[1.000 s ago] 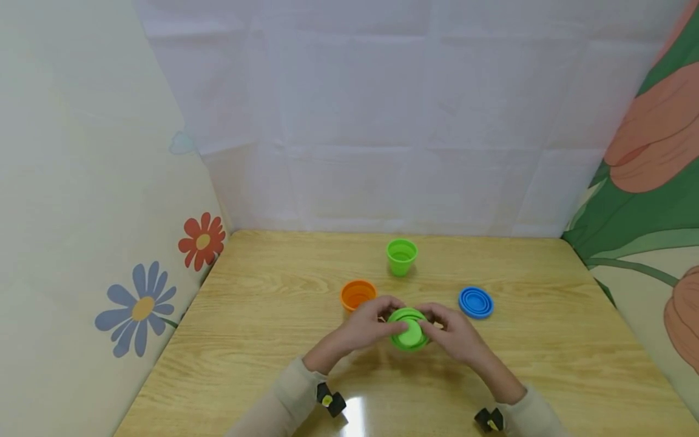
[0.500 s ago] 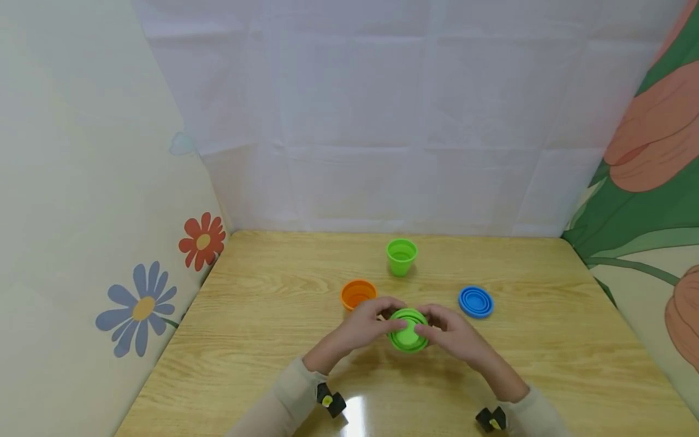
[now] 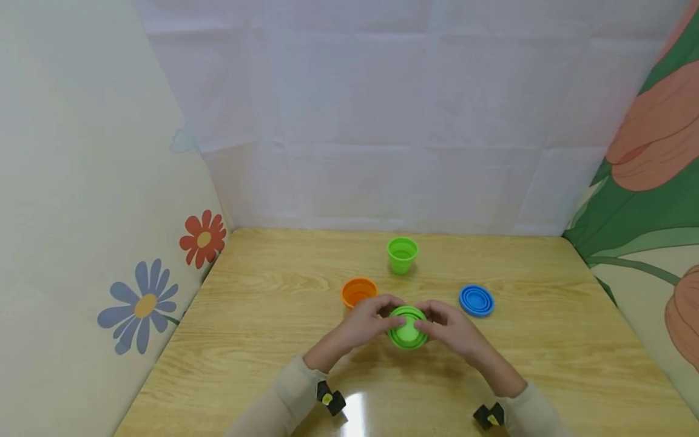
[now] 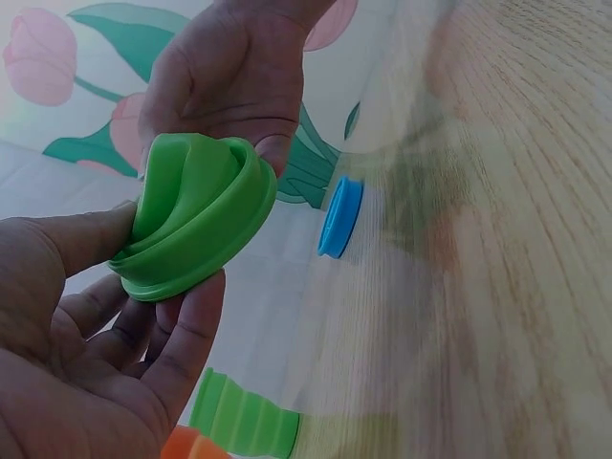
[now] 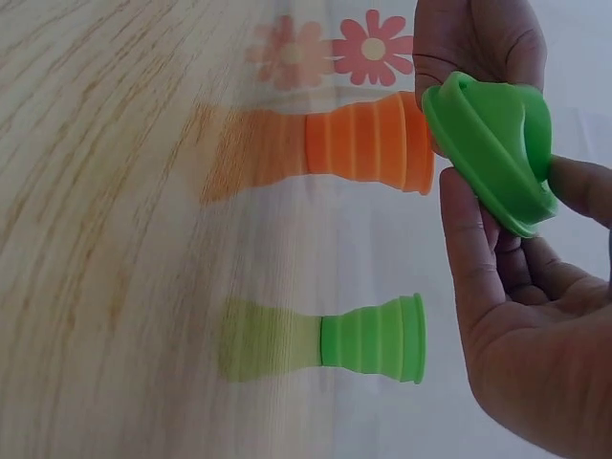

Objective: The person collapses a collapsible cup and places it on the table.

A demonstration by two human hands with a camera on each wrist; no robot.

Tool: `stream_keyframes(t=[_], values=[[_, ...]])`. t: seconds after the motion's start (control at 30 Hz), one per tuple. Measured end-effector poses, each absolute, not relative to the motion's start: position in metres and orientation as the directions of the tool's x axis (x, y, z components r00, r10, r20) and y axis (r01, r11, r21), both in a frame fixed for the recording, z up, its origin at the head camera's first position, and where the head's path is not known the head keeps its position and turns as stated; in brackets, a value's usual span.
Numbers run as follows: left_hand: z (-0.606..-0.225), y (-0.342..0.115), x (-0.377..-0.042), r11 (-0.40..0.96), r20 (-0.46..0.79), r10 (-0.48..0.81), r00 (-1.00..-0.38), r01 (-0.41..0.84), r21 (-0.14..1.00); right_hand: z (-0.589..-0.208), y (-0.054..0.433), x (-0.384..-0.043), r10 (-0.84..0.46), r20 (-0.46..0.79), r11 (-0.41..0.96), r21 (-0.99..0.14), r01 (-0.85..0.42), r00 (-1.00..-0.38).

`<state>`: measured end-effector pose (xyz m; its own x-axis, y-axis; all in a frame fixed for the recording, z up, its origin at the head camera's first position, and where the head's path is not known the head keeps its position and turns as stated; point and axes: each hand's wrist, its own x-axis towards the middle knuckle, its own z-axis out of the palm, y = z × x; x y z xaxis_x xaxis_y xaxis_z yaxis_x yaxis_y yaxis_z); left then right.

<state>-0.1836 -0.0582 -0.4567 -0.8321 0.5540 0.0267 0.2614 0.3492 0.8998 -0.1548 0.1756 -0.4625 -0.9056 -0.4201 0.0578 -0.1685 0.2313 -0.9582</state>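
Note:
Above the table, a green collapsible cup [image 3: 407, 337] is held between both hands, partly folded, its base bulging unevenly out of the rings. My left hand [image 3: 364, 321] grips its left side, thumb on the base and fingers beneath the rim. From the right, my right hand [image 3: 452, 331] pinches it the same way, its thumb [image 5: 579, 186] pressing the folded wall. An orange collapsible cup [image 3: 358, 292] stands upright just behind my left hand, partly hidden by it. Beyond my right hand a blue collapsible cup [image 3: 477, 301] lies flattened on the table.
A second green collapsible cup [image 3: 402, 255] stands expanded near the back of the wooden table [image 3: 273, 273]. A white cloth backdrop [image 3: 349, 121] rises behind the table, with flower-printed panels on both sides.
Both thumbs have shifted slightly over the green cup's base, and the cup's folded middle looks more centred. The hands stay in nearly the same place; the other cups have not moved.

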Motion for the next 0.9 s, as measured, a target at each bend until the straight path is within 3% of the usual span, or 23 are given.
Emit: stream_keyframes(t=[0.53, 0.9], values=[[-0.456, -0.0569, -0.1814, 0.272, 0.013, 0.523, -0.852, 0.181, 0.945, -0.4664, 0.1793, -0.1569, -0.383, 0.066, 0.165, -0.977, -0.139, -0.921], [-0.4581, -0.0558, -0.1817, 0.223, -0.028, 0.551, -0.834, 0.115, 0.968, -0.4614, 0.1782, -0.159, -0.33, 0.054, 0.282, -0.947, -0.153, -0.942]])
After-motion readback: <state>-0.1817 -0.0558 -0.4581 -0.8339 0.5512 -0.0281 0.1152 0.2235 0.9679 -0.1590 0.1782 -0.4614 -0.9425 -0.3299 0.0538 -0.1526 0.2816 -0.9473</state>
